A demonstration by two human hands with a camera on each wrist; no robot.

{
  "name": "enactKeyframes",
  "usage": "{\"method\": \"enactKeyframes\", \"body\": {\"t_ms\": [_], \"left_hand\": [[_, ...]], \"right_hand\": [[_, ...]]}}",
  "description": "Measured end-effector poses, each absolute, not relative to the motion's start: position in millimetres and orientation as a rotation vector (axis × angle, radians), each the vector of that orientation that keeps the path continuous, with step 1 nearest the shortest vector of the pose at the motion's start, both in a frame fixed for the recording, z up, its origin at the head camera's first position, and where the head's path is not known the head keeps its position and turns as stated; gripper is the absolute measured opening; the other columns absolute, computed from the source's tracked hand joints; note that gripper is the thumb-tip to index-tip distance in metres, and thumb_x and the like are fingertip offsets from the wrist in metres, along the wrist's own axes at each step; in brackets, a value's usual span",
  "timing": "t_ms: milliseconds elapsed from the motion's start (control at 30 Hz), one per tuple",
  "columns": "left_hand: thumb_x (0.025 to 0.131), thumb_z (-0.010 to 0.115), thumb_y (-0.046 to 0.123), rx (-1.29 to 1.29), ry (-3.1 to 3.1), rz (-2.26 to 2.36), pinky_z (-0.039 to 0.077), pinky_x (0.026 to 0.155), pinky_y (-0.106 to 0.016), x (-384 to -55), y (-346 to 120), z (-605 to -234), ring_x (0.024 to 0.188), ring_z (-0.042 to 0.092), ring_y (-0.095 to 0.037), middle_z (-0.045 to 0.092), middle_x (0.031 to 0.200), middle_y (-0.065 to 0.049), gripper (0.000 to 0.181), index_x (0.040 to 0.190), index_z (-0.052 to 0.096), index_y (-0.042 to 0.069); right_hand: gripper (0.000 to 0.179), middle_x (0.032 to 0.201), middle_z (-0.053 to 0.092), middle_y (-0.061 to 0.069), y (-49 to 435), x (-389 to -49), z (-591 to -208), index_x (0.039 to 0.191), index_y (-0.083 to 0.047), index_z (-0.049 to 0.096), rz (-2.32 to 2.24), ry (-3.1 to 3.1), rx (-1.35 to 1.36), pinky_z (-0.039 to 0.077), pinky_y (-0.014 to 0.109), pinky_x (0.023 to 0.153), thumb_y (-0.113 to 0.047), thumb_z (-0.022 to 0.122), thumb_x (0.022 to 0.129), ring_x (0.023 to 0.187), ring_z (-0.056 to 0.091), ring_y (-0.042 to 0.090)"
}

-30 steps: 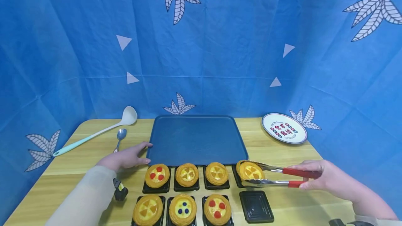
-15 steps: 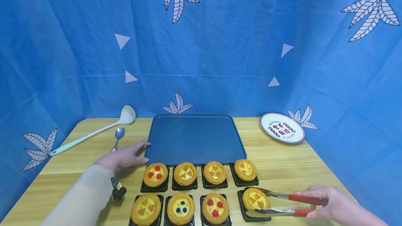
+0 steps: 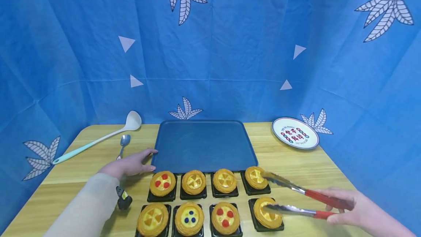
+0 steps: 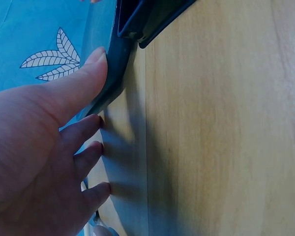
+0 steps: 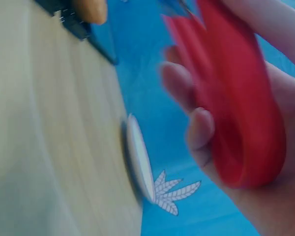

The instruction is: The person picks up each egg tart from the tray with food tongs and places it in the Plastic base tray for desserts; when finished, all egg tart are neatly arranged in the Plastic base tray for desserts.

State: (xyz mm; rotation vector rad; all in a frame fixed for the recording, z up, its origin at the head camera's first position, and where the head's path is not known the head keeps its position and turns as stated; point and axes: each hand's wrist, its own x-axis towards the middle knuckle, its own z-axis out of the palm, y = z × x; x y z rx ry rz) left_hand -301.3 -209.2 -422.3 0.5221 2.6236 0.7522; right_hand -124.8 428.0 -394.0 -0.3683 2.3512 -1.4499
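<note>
My right hand (image 3: 353,207) holds tongs by their red handles (image 3: 330,198), also red in the right wrist view (image 5: 246,98). The tongs' arms are spread wide, with nothing between their tips. Their lower tip overlaps the front right tart (image 3: 263,218), which has orange wedges and sits on a black square base. The upper tip reaches toward the back right tart (image 3: 254,176). My left hand (image 3: 131,164) rests at the left edge of the dark blue tray (image 3: 204,145). In the left wrist view its thumb (image 4: 86,81) touches the tray's rim, fingers loosely extended.
Two rows of fruit-topped tarts on black bases run along the front, including a blueberry one (image 3: 189,218) and a red-topped one (image 3: 225,217). A ladle (image 3: 132,121) and a spoon (image 3: 125,140) lie left. A white plate (image 3: 295,133) leans at the back right against blue cloth.
A tart held in the tongs has moved from the back right base to the front right one and been let go. The tongs have spread and risen. My left hand stays put.
</note>
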Motion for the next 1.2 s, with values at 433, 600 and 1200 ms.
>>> {"method": "enactKeyframes", "body": {"t_ms": [433, 600, 1200], "left_hand": [[0.095, 0.064, 0.043, 0.55, 2.617, 0.776, 0.024, 0.107, -0.07, -300, -215, -426, 0.136, 0.024, -0.057, 0.02, 0.154, -0.034, 0.075, 0.152, 0.032, 0.006], [0.095, 0.066, 0.038, 0.499, 2.615, 0.785, 0.024, 0.109, -0.067, -301, -210, -431, 0.138, 0.024, -0.054, 0.021, 0.156, -0.031, 0.072, 0.152, 0.034, 0.009], [0.095, 0.066, 0.035, 0.476, 2.62, 0.775, 0.025, 0.109, -0.067, -303, -207, -429, 0.138, 0.025, -0.053, 0.022, 0.156, -0.03, 0.07, 0.153, 0.035, 0.011]], "right_hand": [[0.082, 0.122, 0.059, 0.031, 406, -185, -402, 0.143, 0.006, 0.045, -1.073, 2.998, 0.257, 0.047, 0.032, 0.061, -0.046, 0.075, 0.087, 0.086, 0.056, 0.024], [0.083, 0.118, 0.061, 0.032, 412, -194, -423, 0.136, 0.011, 0.05, -0.95, 3.048, 0.23, 0.046, 0.033, 0.065, -0.047, 0.078, 0.083, 0.091, 0.057, 0.03], [0.086, 0.116, 0.059, 0.037, 419, -201, -437, 0.136, 0.015, 0.046, -0.763, 3.059, 0.129, 0.049, 0.051, 0.079, -0.045, 0.078, 0.082, 0.099, 0.059, 0.044]]}}
